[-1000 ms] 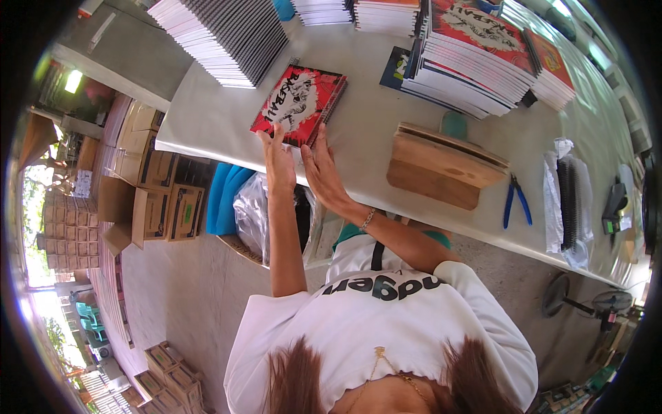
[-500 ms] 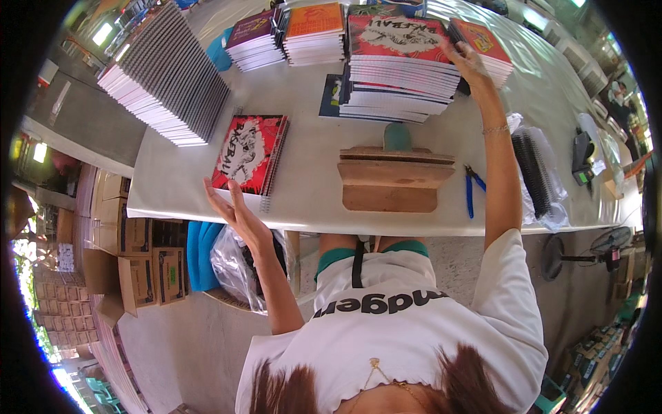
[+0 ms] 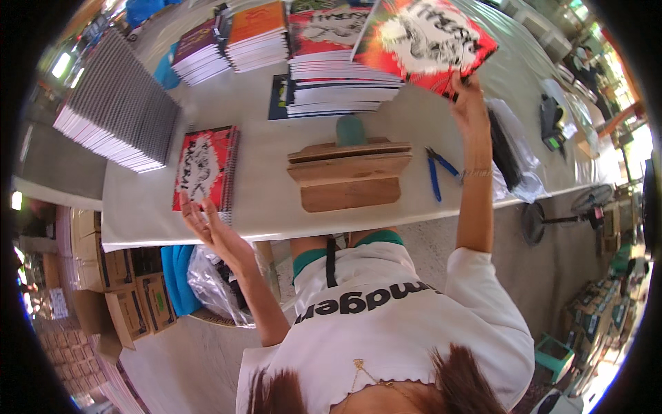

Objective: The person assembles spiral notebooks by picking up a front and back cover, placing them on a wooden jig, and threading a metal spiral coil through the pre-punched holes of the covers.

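My right hand (image 3: 472, 103) grips the lower right corner of a red-covered notebook (image 3: 427, 45) and holds it tilted above the table. Left of it is a stack of loose-edged notebooks (image 3: 338, 83) with the same red cover on top; the lifted one hides part of it. At the table's front left, my left hand (image 3: 214, 228) has its fingers apart beside the near edge of red spiral-bound notebooks (image 3: 205, 165). In the middle stands a wooden stand (image 3: 350, 174) with a green cylinder (image 3: 350, 131) behind it. Blue-handled cutters (image 3: 436, 172) lie to its right.
A tall stack of spiral-bound notebooks (image 3: 124, 110) rises at the left. Purple (image 3: 200, 52) and orange (image 3: 256, 38) book stacks stand at the back. Black binding coils (image 3: 507, 148) in plastic lie on the right. A fan (image 3: 545, 221) and cardboard boxes (image 3: 138, 303) stand below the table.
My right hand has lifted a red-covered notebook off the stack and tilted it. My left hand stays by the spiral-bound notebooks. The whole view has shifted, so the table things appear farther left.
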`<action>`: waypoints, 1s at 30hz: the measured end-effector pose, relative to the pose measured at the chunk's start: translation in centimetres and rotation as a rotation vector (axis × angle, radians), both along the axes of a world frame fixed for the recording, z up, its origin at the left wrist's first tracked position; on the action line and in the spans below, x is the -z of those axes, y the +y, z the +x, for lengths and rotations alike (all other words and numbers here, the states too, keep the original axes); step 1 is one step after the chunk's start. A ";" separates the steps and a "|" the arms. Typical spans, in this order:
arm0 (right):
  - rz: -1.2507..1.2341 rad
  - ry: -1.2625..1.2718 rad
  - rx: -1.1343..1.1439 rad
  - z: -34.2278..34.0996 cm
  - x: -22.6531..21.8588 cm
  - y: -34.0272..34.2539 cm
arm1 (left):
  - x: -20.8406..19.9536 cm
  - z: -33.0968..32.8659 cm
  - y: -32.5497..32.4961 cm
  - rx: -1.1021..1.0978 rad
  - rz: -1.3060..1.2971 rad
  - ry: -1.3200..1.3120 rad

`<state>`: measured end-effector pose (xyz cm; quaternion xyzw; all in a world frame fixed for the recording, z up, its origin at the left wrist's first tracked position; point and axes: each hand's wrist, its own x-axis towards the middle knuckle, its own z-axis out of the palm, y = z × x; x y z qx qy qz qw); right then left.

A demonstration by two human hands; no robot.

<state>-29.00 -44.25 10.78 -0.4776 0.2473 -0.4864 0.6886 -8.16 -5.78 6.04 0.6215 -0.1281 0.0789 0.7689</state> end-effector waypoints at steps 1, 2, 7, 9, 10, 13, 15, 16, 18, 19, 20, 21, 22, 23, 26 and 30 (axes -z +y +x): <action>0.012 -0.095 -0.031 -1.2 0.7 1.9 | -0.5 -0.5 -0.1 -0.013 0.024 -0.002; 0.021 -0.195 -0.060 -2.3 1.6 3.4 | -0.6 -0.9 -0.5 0.003 0.020 0.010; 0.028 -0.217 -0.096 -6.4 5.7 7.2 | -0.5 -2.3 -2.5 0.025 0.061 0.041; 0.010 -0.200 -0.088 -6.9 6.5 8.0 | 0.0 -2.5 -3.2 0.041 0.059 0.046; 0.012 -0.198 -0.084 -6.9 6.6 8.5 | 0.3 -2.4 -3.5 0.069 0.048 0.064; -0.003 -0.278 -0.035 -6.5 6.5 9.5 | 0.8 -2.9 -4.7 0.167 -0.001 0.098; 0.025 -0.304 -0.031 -6.4 6.7 9.6 | 0.8 -3.2 -5.4 0.236 -0.039 0.113; 0.024 -0.303 -0.030 -6.5 6.7 9.8 | 0.8 -3.3 -5.7 0.301 -0.059 0.134; 0.041 -0.306 -0.008 -6.5 6.5 10.2 | 0.8 -3.4 -6.2 0.367 -0.078 0.158; 0.042 -0.304 -0.007 -6.4 6.7 10.4 | 0.8 -3.5 -6.4 0.366 -0.065 0.157; 0.044 -0.309 -0.003 -6.2 7.0 10.6 | 0.8 -3.6 -6.5 0.364 -0.051 0.155; 0.044 -0.314 0.002 -6.1 7.2 10.7 | 0.9 -3.5 -6.6 0.365 -0.052 0.156; 0.043 -0.313 0.003 -5.9 7.6 10.6 | 1.2 -3.3 -6.8 0.394 -0.052 0.150; 0.027 -0.310 0.005 -5.7 8.0 10.3 | 1.3 -3.2 -6.8 0.423 -0.051 0.143; -0.010 -0.254 -0.001 -4.9 7.6 11.1 | 1.2 -3.5 -7.2 0.494 -0.061 0.143; -0.252 0.107 0.080 -3.6 8.9 13.5 | 1.3 -3.5 -7.8 0.530 -0.022 0.019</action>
